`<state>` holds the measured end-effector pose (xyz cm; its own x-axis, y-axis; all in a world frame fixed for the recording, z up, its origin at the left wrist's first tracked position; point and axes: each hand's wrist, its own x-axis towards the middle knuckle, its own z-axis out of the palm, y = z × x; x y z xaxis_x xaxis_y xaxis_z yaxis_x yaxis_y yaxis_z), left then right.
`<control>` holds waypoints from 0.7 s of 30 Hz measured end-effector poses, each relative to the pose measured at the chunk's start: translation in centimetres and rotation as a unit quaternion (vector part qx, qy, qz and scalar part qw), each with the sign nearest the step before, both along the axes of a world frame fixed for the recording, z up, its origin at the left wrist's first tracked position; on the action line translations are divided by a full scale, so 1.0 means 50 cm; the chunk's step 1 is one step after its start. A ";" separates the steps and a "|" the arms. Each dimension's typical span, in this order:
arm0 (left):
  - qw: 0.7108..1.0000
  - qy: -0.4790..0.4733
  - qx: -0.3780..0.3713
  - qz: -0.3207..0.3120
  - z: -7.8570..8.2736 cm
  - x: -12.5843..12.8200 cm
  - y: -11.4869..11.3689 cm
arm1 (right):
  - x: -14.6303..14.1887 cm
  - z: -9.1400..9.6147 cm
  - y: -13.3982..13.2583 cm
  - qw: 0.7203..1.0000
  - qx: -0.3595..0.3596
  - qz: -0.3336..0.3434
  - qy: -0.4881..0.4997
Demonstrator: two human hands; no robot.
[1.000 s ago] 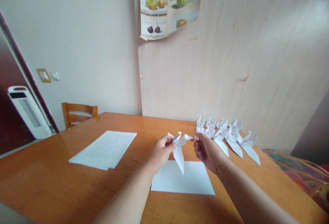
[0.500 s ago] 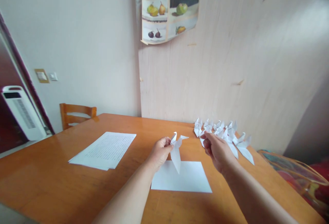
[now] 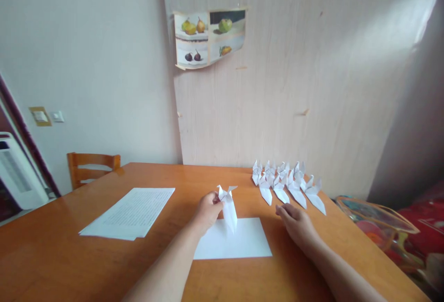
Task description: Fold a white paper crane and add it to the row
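My left hand [image 3: 207,210] pinches a white folded paper bird [image 3: 229,212] by its side, below the two pointed tips at its top. Its long flat part hangs down over a blank white sheet [image 3: 239,244] lying on the table. My right hand [image 3: 297,223] is low over the table, to the right of that sheet, with its fingers curled together and no object showing in them. Just beyond it, several similar paper birds [image 3: 280,191] stand in two rows at the table's far right; some in the back row are partly hidden by those in front.
A stack of written sheets [image 3: 130,214] lies on the left of the wooden table [image 3: 104,269]. A wooden chair [image 3: 93,159] stands past the far left edge. Beside the right edge are a netted item with an orange rim [image 3: 378,212] and red things [image 3: 423,223].
My right hand has drawn back and down from the rows of paper birds. The bird in my left hand has turned slightly. The whole view has shifted too.
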<state>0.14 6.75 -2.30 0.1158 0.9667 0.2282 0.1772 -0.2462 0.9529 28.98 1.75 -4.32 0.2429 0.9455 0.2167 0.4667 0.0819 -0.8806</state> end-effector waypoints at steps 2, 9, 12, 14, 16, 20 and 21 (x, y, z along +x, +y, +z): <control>1.000 0.017 -0.001 0.002 0.001 0.000 0.008 | -0.001 -0.002 0.005 1.000 0.001 0.009 -0.023; 0.997 0.075 -0.001 0.002 0.018 0.021 0.066 | -0.003 -0.006 0.009 0.998 -0.004 0.012 -0.059; 0.995 0.095 -0.002 0.012 0.018 0.050 0.101 | -0.006 -0.005 0.008 0.997 -0.006 0.010 -0.072; 0.994 0.107 -0.003 0.018 0.015 0.074 0.125 | -0.009 -0.003 0.007 0.996 -0.008 0.007 -0.087; 0.993 0.118 -0.004 0.024 0.012 0.099 0.150 | -0.011 0.000 0.005 0.994 -0.012 0.003 -0.108; 0.989 0.140 -0.005 0.037 0.007 0.143 0.200 | -0.014 0.004 0.002 0.990 -0.027 -0.006 -0.139; 0.989 0.145 -0.006 0.040 0.005 0.152 0.213 | -0.015 0.005 0.002 0.989 -0.029 -0.008 -0.141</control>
<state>7.73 17.40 -2.03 0.0985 0.9777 0.1857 0.4608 -0.2102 0.8623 28.25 1.83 -4.06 0.1950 0.9552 0.2227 0.6959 0.0252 -0.7177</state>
